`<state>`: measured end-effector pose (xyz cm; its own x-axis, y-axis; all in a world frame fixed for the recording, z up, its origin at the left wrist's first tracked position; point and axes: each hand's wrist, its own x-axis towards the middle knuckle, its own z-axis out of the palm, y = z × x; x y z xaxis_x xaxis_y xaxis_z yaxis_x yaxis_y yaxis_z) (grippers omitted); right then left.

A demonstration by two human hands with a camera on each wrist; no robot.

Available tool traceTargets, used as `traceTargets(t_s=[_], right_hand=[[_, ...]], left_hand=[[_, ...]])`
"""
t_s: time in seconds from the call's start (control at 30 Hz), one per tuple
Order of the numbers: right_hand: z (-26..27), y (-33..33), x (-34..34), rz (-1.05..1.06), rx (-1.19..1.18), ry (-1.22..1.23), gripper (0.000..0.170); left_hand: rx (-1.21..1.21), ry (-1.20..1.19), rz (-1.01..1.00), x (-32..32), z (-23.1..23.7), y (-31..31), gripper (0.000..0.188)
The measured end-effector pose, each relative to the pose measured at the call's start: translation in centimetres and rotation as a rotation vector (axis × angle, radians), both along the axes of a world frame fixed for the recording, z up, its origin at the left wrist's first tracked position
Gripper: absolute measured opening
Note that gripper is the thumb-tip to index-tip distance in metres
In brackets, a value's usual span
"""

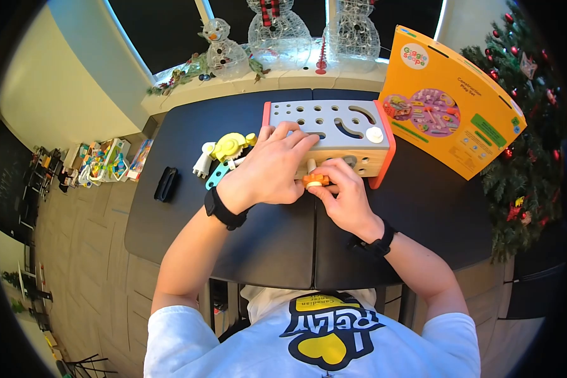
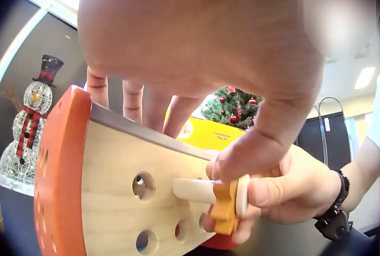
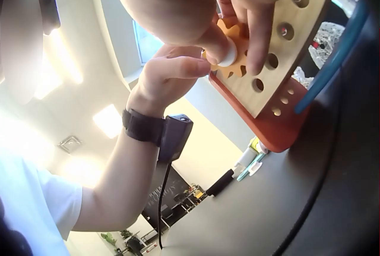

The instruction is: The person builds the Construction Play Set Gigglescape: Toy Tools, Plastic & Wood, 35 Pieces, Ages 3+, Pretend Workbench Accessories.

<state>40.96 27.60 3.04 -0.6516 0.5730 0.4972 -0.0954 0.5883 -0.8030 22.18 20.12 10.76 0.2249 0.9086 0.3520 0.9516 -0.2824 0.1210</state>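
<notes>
A wooden toy workbench (image 1: 365,165) with a grey top panel and red ends stands on the table. On its holed front, a white peg (image 2: 193,189) points outward from the wood and carries an orange gear (image 2: 224,209). My right hand (image 1: 348,192) pinches this gear and the peg's white head, with the thumb on the head. My left hand (image 1: 266,167) lies across the workbench, its fingers extended over the grey top. In the left wrist view, the left thumb touches the gear's upper side. The left palm hides part of the top panel.
Left of the workbench lie a yellow toy piece (image 1: 230,146), a white toy piece (image 1: 203,160) and a teal holed strip (image 1: 217,175). A black case (image 1: 166,184) is farther left. An orange box (image 1: 447,94) stands upright behind the workbench at right, beside a Christmas tree (image 1: 535,126).
</notes>
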Motion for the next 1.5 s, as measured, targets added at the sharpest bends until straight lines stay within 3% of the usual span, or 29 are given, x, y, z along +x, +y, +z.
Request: traceTargets(t_s=[0.17, 0.37, 0.57, 1.03, 1.5], right_hand=[[0.1, 0.2, 0.1, -0.026, 0.085, -0.031, 0.024], [0.4, 0.3, -0.6, -0.069, 0.12, -0.024, 0.023], [1.6, 1.3, -1.1, -0.101, 0.193, -0.067, 0.022], [2.3, 1.6, -0.7, -0.054, 0.242, -0.089, 0.031], [1.9, 1.9, -0.9, -0.105, 0.301, -0.022, 0.027]], left_hand=[[-0.09, 0.177, -0.023, -0.1, 1.1, 0.7, 0.085], [-0.217, 0.135, 0.005, 0.7, 1.9, 1.7, 0.096], [-0.132, 0.08, -0.004, 0.2, 0.6, 2.4, 0.081], [-0.137, -0.044, 0.078, 1.0, 0.9, 1.9, 0.07], [-0.122, -0.059, 0.071, 0.7, 0.2, 3.2, 0.063]])
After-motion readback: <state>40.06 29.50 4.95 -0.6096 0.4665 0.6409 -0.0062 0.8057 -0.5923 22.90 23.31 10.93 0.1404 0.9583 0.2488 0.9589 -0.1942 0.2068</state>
